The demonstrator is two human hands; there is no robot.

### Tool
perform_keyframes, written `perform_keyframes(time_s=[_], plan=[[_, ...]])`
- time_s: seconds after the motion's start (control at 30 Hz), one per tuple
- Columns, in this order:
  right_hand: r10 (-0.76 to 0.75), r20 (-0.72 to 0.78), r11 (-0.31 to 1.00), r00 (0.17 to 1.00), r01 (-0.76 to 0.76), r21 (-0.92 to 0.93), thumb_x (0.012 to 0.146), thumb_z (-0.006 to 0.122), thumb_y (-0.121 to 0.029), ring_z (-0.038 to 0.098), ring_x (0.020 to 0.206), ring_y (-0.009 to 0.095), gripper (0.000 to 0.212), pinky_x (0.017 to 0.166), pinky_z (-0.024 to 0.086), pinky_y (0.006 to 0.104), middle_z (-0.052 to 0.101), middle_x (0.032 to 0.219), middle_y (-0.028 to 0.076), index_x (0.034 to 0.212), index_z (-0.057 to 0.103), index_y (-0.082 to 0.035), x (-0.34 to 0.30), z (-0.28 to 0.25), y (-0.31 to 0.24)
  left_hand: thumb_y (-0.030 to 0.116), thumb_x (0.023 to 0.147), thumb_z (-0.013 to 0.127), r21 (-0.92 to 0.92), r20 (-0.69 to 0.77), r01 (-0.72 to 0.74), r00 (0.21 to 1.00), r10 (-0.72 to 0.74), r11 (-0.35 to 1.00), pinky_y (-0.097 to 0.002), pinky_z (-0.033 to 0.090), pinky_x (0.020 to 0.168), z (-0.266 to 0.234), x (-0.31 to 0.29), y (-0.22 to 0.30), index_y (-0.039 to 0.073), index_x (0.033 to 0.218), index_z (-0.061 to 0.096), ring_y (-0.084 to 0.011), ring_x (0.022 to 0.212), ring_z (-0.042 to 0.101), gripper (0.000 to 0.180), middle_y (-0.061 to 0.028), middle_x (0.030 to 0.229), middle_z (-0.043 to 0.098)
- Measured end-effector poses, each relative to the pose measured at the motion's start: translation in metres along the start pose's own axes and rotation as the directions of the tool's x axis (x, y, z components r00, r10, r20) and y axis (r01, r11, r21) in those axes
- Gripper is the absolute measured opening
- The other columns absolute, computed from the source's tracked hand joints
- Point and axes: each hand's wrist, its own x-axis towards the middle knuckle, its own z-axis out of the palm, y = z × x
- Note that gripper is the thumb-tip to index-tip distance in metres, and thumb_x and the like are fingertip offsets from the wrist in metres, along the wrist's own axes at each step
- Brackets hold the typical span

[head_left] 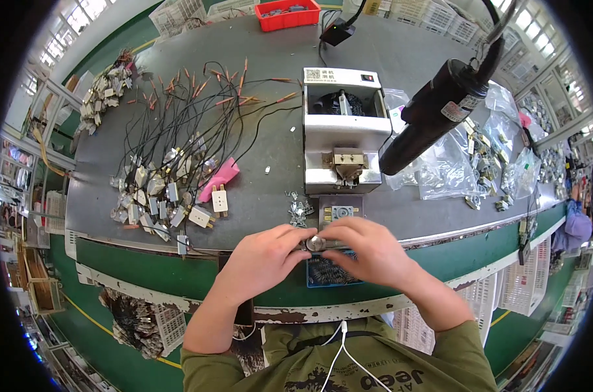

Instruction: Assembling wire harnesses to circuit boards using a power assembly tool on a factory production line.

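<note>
My left hand [265, 256] and my right hand [368, 251] meet at the table's near edge, both pinching a small round metal part [317, 243] between their fingertips. Just below the hands sits a blue tray of small dark screws [325, 273], partly hidden by my fingers. Beyond the hands lie a small metal fixture block [339, 212] and a little heap of loose screws [300, 208]. A white screw feeder machine [343, 129] stands behind them.
A black electric screwdriver [433, 111] hangs at the right above clear bags of metal parts [453, 163]. Left of centre lie several wired plug parts [159, 196] with black leads, a pink piece [219, 178] and a red bin [287, 14] at the back.
</note>
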Motion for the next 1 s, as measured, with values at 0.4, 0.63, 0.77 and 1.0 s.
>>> perform_keyframes(time_s=[0.4,0.63,0.77,1.0], plan=[[0.030,0.020,0.997,0.999,-0.029,-0.070,0.084,0.071,-0.007,0.067,0.081,0.031,0.025,0.069,0.054,0.0406,0.064,0.093,0.009,0.109,0.064,-0.008,0.016,0.039,0.010,0.017,0.087,0.074,0.006,-0.016,-0.030,0.999,0.030,1.000,-0.0376,0.055,0.075,-0.007,0.011,-0.027,0.006,0.123,0.067,-0.0287,0.082,0.067,0.039,-0.0104,0.100,0.069],[0.056,0.003,0.980,0.998,-0.055,-0.191,0.087,0.070,-0.009,0.068,0.077,0.031,0.029,0.065,0.054,0.0403,0.068,0.086,0.010,0.115,0.067,-0.006,0.027,0.040,0.011,0.028,0.092,0.068,0.348,0.061,0.061,0.994,-0.088,0.935,-0.0389,0.055,0.074,-0.014,0.019,-0.026,0.010,0.123,0.066,-0.0295,0.088,0.069,0.036,-0.0114,0.099,0.070],[0.116,0.038,0.964,0.993,-0.103,-0.246,0.090,0.067,-0.012,0.068,0.073,0.031,0.030,0.063,0.055,0.0414,0.069,0.083,0.011,0.119,0.065,-0.006,0.036,0.040,0.012,0.029,0.093,0.066,0.356,0.003,0.013,1.000,-0.015,0.934,-0.0412,0.055,0.075,-0.016,0.025,-0.036,0.009,0.117,0.066,-0.0316,0.089,0.068,0.031,-0.0127,0.098,0.070],[0.147,0.005,0.974,0.989,-0.144,-0.178,0.093,0.065,-0.015,0.070,0.074,0.032,0.024,0.064,0.055,0.0425,0.071,0.087,0.014,0.115,0.064,-0.006,0.040,0.043,0.015,0.025,0.091,0.069,0.284,-0.053,-0.038,0.997,0.055,0.958,-0.0422,0.054,0.074,-0.022,0.030,-0.044,0.008,0.107,0.067,-0.0327,0.088,0.068,0.023,-0.0128,0.092,0.069]])
